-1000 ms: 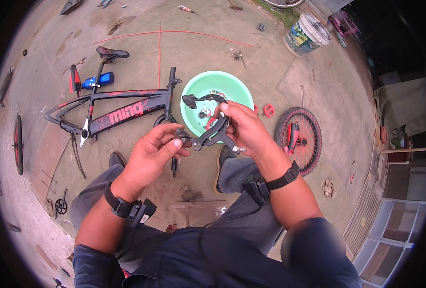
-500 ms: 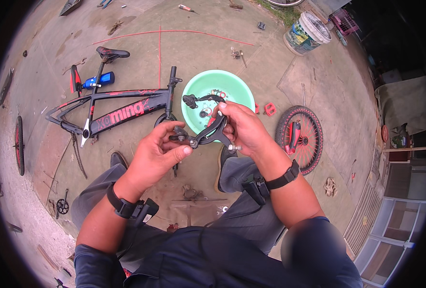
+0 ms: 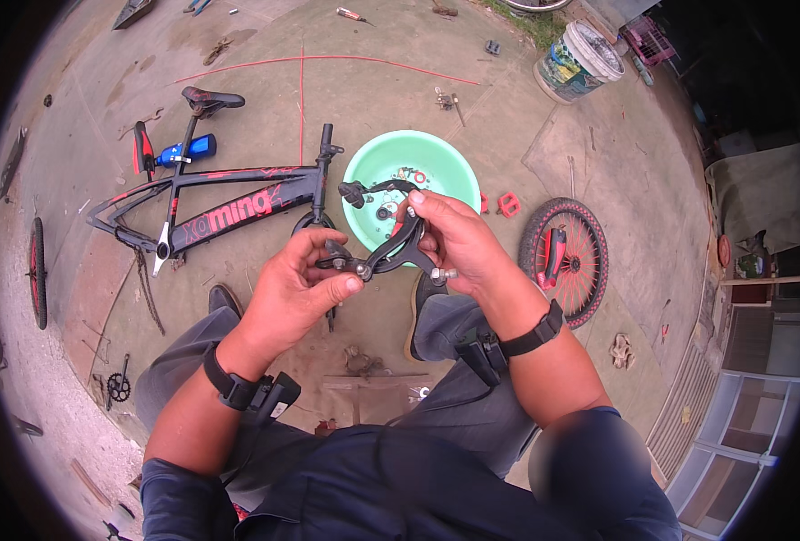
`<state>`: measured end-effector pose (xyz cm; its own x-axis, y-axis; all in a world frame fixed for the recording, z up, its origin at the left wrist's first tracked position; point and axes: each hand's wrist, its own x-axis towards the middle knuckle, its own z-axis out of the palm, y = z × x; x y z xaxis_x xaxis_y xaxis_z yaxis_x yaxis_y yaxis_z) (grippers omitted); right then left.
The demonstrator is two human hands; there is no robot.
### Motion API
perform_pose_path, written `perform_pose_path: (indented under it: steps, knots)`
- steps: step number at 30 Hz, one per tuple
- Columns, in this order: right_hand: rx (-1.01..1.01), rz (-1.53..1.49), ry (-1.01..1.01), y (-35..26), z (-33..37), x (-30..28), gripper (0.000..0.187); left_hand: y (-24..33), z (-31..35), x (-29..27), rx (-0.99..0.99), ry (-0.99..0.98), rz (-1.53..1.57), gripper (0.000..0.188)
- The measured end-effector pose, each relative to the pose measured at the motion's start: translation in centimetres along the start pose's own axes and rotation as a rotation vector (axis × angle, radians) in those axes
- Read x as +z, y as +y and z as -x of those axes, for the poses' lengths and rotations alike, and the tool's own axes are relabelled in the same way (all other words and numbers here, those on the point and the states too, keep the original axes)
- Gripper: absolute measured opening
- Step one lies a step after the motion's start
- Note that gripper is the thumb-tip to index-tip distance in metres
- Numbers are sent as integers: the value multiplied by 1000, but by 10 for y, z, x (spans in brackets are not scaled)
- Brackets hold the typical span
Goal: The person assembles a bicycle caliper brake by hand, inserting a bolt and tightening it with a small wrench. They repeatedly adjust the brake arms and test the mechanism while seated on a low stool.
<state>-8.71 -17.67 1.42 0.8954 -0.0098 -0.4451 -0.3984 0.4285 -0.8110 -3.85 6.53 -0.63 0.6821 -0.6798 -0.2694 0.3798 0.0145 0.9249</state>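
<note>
Held thing: black metal bicycle brake caliper [image 3: 391, 248] with curved arms, held up over the knees, in front of the green plastic basin [image 3: 450, 167].
Left hand [image 3: 296, 293]: fingers pinching the bolt end.
Right hand [image 3: 459, 243]: fingers clenched round the arm.
Handling: likely stiff, light, pivoting, perhaps greasy — best gripped by the arms.
Room: open concrete floor [image 3: 373, 90] ahead; black-and-red bicycle frame [image 3: 211, 212] left, red-spoked wheel [image 3: 564, 261] right.

Concrete ground [image 3: 544, 135]: bike frame [image 3: 220, 207], green basin [image 3: 445, 167], wheel [image 3: 564, 260], bucket [image 3: 579, 61].
</note>
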Motion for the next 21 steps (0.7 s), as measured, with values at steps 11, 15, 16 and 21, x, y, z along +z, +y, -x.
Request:
perform_pose_path:
  steps: [11,15,16,21]
  knots:
    - [-169,-3,39,6,-2,4,27,5,-1,19,176,215,-442,112]
    - [-187,48,40,11,0,12,28,6,-4,28,136,201,-326,117]
    - [-199,52,41,12,0,14,29,7,-4,29,145,203,-320,116]
    - [-245,79,22,11,0,16,31,7,-5,29,164,205,-282,109]
